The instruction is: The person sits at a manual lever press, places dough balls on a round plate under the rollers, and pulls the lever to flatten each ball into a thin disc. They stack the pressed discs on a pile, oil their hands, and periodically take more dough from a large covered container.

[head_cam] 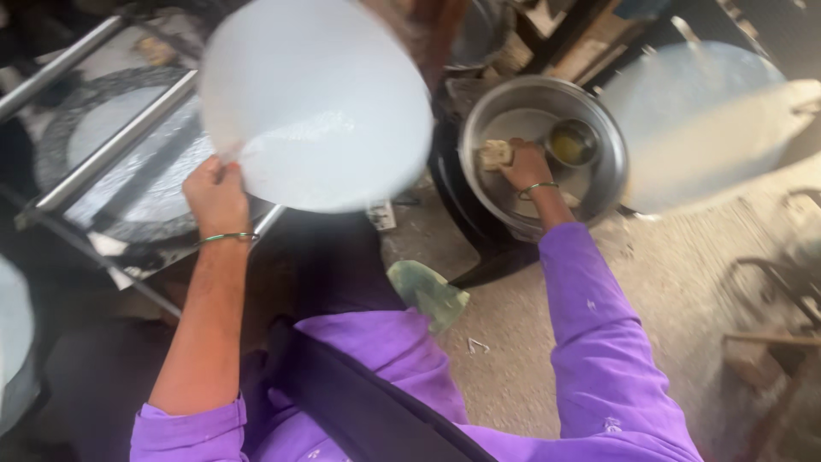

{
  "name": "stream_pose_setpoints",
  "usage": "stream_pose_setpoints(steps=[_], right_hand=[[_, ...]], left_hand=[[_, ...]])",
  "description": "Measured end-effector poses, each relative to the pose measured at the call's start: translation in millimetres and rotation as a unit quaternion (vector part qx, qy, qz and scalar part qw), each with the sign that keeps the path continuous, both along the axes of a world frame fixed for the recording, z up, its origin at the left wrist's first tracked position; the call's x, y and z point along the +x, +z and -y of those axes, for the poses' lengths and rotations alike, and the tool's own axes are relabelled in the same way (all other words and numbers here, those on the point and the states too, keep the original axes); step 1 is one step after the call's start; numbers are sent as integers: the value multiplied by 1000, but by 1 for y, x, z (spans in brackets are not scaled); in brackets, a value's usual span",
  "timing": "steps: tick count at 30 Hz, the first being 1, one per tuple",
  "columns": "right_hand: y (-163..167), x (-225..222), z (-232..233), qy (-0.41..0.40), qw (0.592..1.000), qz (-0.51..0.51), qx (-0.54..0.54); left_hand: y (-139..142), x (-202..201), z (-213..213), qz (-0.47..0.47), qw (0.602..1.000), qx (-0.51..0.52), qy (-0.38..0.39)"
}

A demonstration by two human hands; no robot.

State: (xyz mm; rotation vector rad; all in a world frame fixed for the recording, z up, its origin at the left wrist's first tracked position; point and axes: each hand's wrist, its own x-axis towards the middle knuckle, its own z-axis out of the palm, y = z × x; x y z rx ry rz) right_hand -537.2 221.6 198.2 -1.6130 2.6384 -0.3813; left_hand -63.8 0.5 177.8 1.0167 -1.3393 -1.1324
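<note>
My left hand grips the lower edge of a large, thin white disc and holds it up over a metal-railed frame. My right hand reaches into a wide steel bowl and holds a small pale, spongy pad. Inside the same bowl sits a little steel cup of yellowish liquid, just right of my right hand. Both wrists wear a thin green bangle, and my sleeves are purple.
The metal frame on the left carries round white sheets on patterned cloth. Another large pale disc lies at the upper right. A green cloth rests on the gritty floor by my knee. Rusty metal parts stand at the right.
</note>
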Motion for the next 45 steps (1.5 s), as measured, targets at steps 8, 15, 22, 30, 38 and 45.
stream_pose_setpoints(steps=[8,15,22,30,38,45], right_hand=[[7,25,47,117,974,-135,138],[42,46,50,-151,922,300,-191],[78,158,137,24,344,878,-333],[7,429,307,153,518,836,-95],[-40,543,338,140,587,795,-64],[-44,574,325,323,728,600,-78]], left_hand=[[-43,142,22,-17,951,209,229],[-67,184,37,-184,913,295,211],[-79,208,89,120,917,238,295],[-73,222,115,103,930,213,280],[-61,202,111,107,980,90,145],[-71,213,120,-463,870,162,-49]])
